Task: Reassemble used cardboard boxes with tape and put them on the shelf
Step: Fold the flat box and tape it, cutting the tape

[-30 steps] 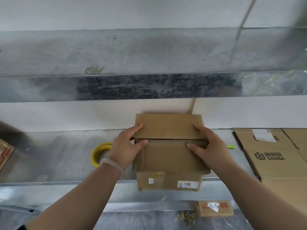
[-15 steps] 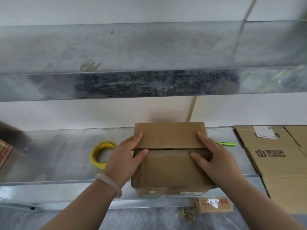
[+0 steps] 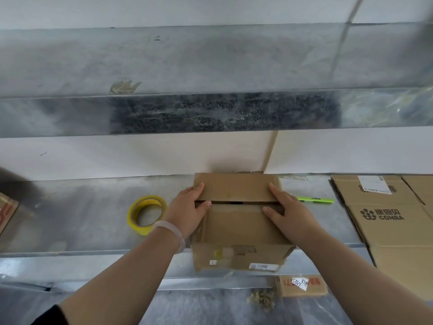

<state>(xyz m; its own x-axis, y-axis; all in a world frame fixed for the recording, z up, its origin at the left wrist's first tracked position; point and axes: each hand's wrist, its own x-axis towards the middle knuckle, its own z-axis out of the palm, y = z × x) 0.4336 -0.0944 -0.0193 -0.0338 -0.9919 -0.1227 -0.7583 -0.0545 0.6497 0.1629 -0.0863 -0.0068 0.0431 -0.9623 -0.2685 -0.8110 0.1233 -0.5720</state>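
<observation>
Reaching for the tape roll [image 3: 140, 229] at 9 o'clock of the cardboard box [image 3: 239, 226] could let its flaps, a dark gap between them, spring up; the box sits on the shelf [image 3: 82, 207] under flat, pressing fingers, left hand [image 3: 187, 209] at its 9 o'clock edge, right hand [image 3: 290, 214] at 3

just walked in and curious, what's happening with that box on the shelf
A person is closing a cardboard box on the metal shelf. The left hand and right hand press flat on its two top flaps, one at each side, with a narrow dark gap between the flaps. No tape shows across that seam. The yellow tape roll lies untouched on the shelf left of the box; a green pen and flattened cartons lie to its right.
</observation>
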